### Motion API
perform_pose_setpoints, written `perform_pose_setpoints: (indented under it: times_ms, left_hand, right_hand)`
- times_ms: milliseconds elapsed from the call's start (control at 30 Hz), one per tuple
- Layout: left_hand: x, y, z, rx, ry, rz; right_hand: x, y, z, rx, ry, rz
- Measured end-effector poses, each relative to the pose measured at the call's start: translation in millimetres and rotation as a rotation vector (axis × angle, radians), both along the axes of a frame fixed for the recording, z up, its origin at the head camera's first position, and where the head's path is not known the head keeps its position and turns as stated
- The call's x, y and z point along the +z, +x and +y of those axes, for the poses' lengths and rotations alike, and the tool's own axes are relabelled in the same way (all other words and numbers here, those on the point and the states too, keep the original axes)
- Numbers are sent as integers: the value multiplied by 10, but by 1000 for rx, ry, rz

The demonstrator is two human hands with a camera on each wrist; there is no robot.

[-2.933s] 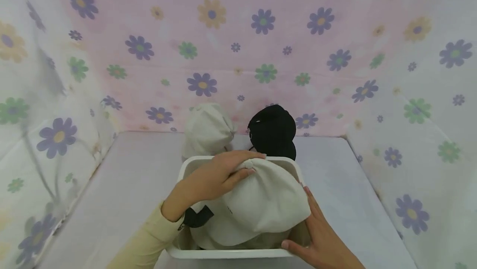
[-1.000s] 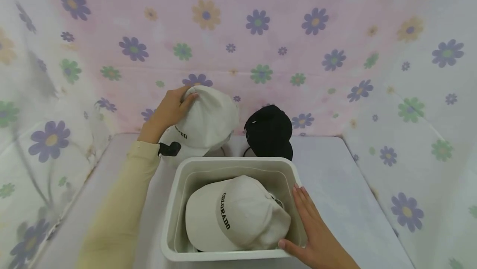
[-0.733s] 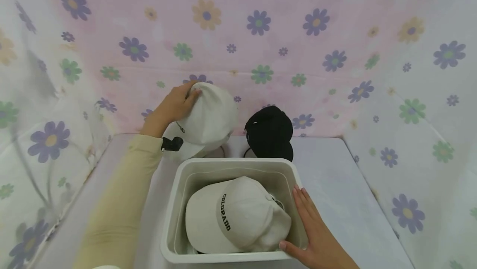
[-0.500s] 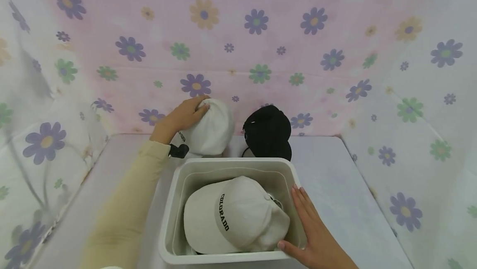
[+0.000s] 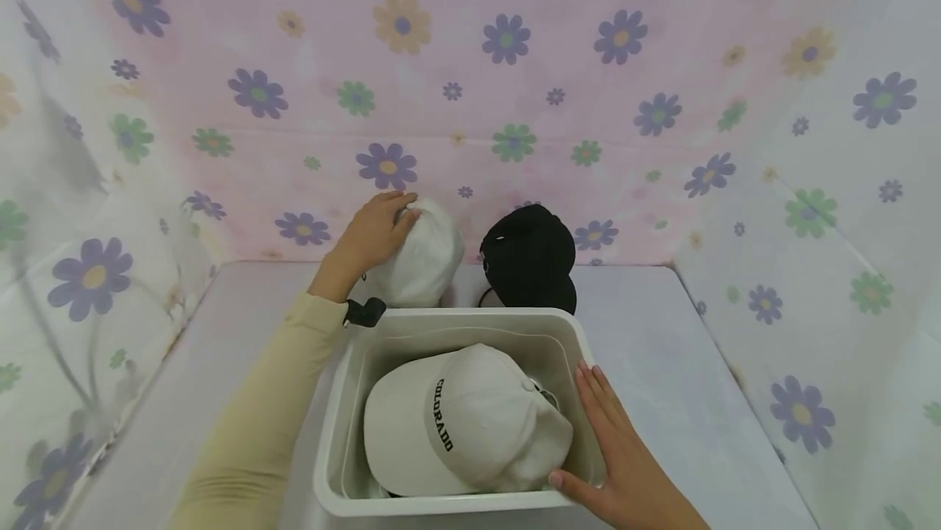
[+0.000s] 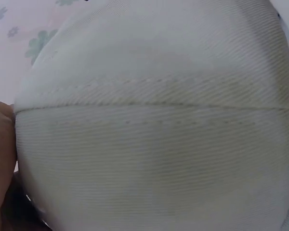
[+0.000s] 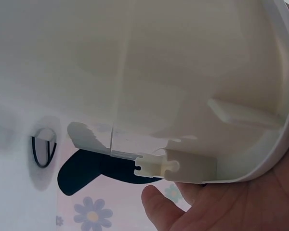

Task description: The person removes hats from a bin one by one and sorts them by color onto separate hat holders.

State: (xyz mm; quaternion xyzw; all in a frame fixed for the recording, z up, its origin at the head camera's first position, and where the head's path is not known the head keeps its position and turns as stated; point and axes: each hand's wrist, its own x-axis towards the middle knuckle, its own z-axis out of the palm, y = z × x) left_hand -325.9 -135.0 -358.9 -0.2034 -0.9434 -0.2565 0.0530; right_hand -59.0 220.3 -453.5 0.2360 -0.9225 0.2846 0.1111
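My left hand [image 5: 375,228] is at the back left, fingertips and thumb pinching the top of a white baseball cap [image 5: 430,256]. In the left wrist view the cap's crown [image 6: 154,144] fills nearly everything, one finger at its left edge. A second white cap, lettered COLORADO [image 5: 492,416], lies in the white plastic bin [image 5: 456,504], brim to the left. My right hand [image 5: 625,465] rests at the bin's right front corner, fingers straight along the side and thumb over the front rim. The right wrist view shows that hand against the bin's outer wall [image 7: 159,62].
A black cap [image 5: 532,260] sits behind the bin, right of the white one. Flowered cloth walls [image 5: 470,48] enclose the pale table [image 5: 684,399] at the back and both sides.
My left hand carried a white cap out of the bin to the back left, over the white cap standing there, and lowered it. The COLORADO cap came into full sight. My right hand stayed put.
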Motion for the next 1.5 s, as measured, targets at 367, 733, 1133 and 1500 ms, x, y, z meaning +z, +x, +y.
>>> perform_pose_setpoints:
  times_ms: [367, 733, 1133, 1500]
  left_hand:
    - [-68, -77, -57, -95, 76, 32]
    - [-143, -117, -111, -159, 101, 71]
    - [-115, -45, -358, -140, 162, -19]
    - [-307, 374, -838, 2, 347, -153]
  right_hand:
    - [18, -4, -11, -12, -10, -14]
    - [27, -15, -39, -23, -9, -33]
    - [33, -19, -48, -25, 3, -44]
    - [435, -25, 72, 45, 260, -180]
